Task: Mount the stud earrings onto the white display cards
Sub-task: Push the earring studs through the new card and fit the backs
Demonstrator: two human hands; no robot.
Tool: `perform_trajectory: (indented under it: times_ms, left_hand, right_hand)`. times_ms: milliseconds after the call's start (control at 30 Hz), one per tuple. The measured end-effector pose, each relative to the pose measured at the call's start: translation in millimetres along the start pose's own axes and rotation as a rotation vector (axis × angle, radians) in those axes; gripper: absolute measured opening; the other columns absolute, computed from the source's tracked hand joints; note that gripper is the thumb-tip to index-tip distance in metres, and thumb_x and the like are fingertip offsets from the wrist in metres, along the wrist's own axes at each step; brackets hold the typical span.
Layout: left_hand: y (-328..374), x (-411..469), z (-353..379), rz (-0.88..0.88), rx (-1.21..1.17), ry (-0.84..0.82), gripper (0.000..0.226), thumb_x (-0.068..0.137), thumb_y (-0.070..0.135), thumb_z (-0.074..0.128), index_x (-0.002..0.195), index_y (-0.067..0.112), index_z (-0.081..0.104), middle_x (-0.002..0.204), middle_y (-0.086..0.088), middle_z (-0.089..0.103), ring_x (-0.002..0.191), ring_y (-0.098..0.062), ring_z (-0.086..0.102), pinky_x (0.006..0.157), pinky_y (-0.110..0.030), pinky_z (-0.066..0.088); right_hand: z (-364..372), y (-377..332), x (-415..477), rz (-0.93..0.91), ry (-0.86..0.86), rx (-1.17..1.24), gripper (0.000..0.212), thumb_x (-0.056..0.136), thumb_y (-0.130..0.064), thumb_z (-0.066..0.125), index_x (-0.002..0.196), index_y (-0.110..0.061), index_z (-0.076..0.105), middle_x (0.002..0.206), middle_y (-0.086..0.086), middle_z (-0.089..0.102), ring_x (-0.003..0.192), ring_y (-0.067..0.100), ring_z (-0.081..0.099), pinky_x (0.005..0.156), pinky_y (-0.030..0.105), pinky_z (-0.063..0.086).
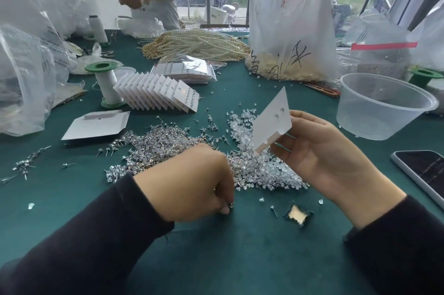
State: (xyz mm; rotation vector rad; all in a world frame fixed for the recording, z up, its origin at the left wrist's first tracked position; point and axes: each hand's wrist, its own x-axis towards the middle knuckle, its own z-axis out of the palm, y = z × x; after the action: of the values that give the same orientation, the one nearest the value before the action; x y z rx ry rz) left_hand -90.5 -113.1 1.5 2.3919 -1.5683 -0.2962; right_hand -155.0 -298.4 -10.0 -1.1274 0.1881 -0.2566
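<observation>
My right hand (329,158) holds a white display card (272,119) upright above the table, thumb and fingers around its right edge; two clear backs show on the card. My left hand (194,182) is curled, knuckles up, and pinches a small stud earring (231,205) against the green cloth. A wide heap of silver stud earrings (158,146) lies behind my left hand. A heap of clear earring backs (259,170) lies beside it, under the card. A fanned row of filled cards (156,93) stands further back.
A flat blank card (96,124) lies at left, near a green-capped thread spool (107,83). A clear plastic bowl (382,105) and a phone (425,172) sit at right. Pearl strands (194,45), plastic bags and another person are at the far side. A tear in the cloth (298,215) is near my right wrist.
</observation>
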Motion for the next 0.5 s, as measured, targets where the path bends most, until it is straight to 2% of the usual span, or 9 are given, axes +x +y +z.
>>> perform_trajectory:
  times_ms: [167,367,500]
  left_hand:
    - [2.2,1.0,3.5,0.016,0.039,0.027,0.011,0.074,0.016,0.065,0.078,0.022,0.073,0.074,0.007,0.071,0.062,0.0,0.052,0.07,-0.015,0.045]
    - [14.4,1.2,16.9,0.052,0.269,0.014,0.016,0.076,0.014,0.045,0.078,0.009,0.06,0.083,-0.008,0.062,0.082,-0.026,0.057,0.076,-0.033,0.049]
    - [22.3,1.2,20.1,0.055,0.342,0.016,0.013,0.08,0.013,0.043,0.082,0.008,0.055,0.087,-0.009,0.058,0.084,-0.029,0.055,0.075,-0.036,0.048]
  right_hand:
    - [0.6,-1.5,-0.8,0.021,0.007,0.005,0.018,0.066,-0.016,0.064,0.083,-0.008,0.064,0.076,0.006,0.069,0.067,0.018,0.062,0.062,0.025,0.05]
    - [1.1,-3.7,-1.9,0.036,0.0,0.047,0.024,0.062,-0.016,0.064,0.084,-0.008,0.062,0.08,0.008,0.068,0.072,0.02,0.062,0.067,0.027,0.051]
    - [1.2,-3.4,-2.6,0.051,-0.003,0.064,0.016,0.062,-0.016,0.064,0.078,-0.011,0.064,0.077,0.006,0.068,0.072,0.019,0.063,0.07,0.028,0.05]
